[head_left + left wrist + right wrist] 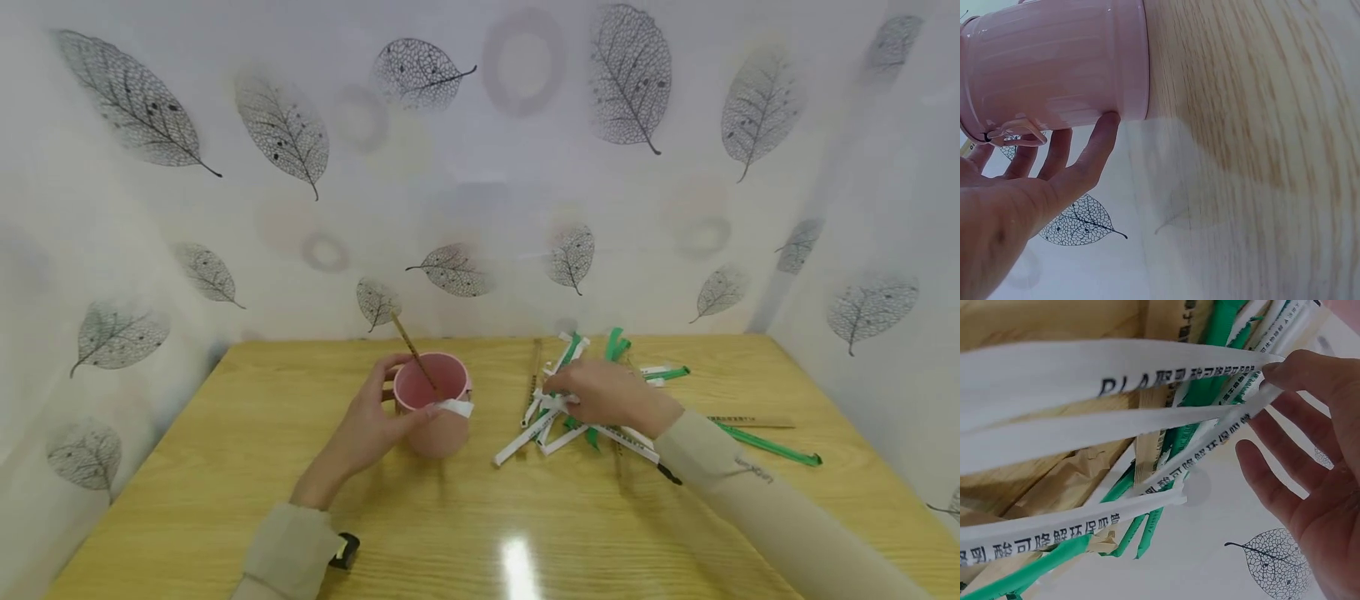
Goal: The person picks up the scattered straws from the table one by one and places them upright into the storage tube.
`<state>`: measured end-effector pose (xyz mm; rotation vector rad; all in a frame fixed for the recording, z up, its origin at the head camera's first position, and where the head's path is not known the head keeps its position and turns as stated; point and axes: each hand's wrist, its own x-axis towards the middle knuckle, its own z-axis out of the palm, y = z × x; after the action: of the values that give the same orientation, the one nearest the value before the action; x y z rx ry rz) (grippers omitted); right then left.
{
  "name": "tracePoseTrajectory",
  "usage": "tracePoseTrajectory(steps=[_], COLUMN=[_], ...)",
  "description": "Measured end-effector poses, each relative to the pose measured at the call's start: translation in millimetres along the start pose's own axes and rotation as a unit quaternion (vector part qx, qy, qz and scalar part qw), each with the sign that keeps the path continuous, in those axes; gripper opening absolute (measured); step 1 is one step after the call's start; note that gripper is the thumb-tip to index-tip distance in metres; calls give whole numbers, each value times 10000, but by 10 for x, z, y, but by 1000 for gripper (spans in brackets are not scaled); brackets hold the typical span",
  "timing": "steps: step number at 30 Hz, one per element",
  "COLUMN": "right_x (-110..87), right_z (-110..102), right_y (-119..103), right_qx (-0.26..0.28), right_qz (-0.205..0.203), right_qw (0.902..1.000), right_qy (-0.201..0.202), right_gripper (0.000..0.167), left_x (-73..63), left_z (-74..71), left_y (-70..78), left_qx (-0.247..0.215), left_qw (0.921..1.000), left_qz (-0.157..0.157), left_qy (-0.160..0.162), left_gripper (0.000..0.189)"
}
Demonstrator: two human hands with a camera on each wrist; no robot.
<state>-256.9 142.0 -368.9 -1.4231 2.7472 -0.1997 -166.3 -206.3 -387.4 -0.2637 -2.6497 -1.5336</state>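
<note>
A small pink bucket (pixel 432 433) stands on the table, and my left hand (pixel 375 417) holds it by its left side, the thumb near the front rim. In the left wrist view, fingertips touch the bucket wall (pixel 1054 69) below a wire handle loop (pixel 1019 132). A thin brown printed stick (pixel 412 346) leans up out of the bucket. Beside the thumb, a white strip (pixel 456 407) lies over the rim. My right hand (pixel 611 390) is at the pile of straw wrappers, pinching a white printed paper wrapper (pixel 1210 369) between thumb and finger.
Green wrappers (pixel 617 343) and white wrappers (pixel 517 446) lie tangled around the right hand. Farther right are a brown strip (pixel 757 422) and a long green wrapper (pixel 776 446). A leaf-patterned sheet (pixel 480 167) encloses the wooden table (pixel 420 533) at the back and sides.
</note>
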Motion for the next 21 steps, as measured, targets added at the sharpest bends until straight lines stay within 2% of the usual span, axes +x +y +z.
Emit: tracePoseTrajectory(steps=[8, 11, 16, 19, 21], right_x=[-29, -56, -95, -95, -94], right_z=[49, 30, -31, -84, -131], right_y=[-14, -28, -26, -3, 11], right_qx=[64, -85, -321, -381, -464], right_qz=[183, 256, 92, -235, -464], right_qw=[9998, 9996, 9964, 9895, 9817], right_qy=[-8, 82, 780, 1372, 1790], right_gripper=[35, 38, 46, 51, 54], left_x=[-9, -16, -19, -16, -12], left_z=[0, 4, -1, -9, -14], left_y=[-13, -8, -7, -9, -10], left_qx=[91, 53, 24, 54, 54], left_qw=[10000, 10000, 9999, 10000, 10000], left_qz=[1, -65, -83, -55, -48], left_qy=[-7, -47, -56, -50, -53], left_gripper=[75, 74, 74, 74, 74])
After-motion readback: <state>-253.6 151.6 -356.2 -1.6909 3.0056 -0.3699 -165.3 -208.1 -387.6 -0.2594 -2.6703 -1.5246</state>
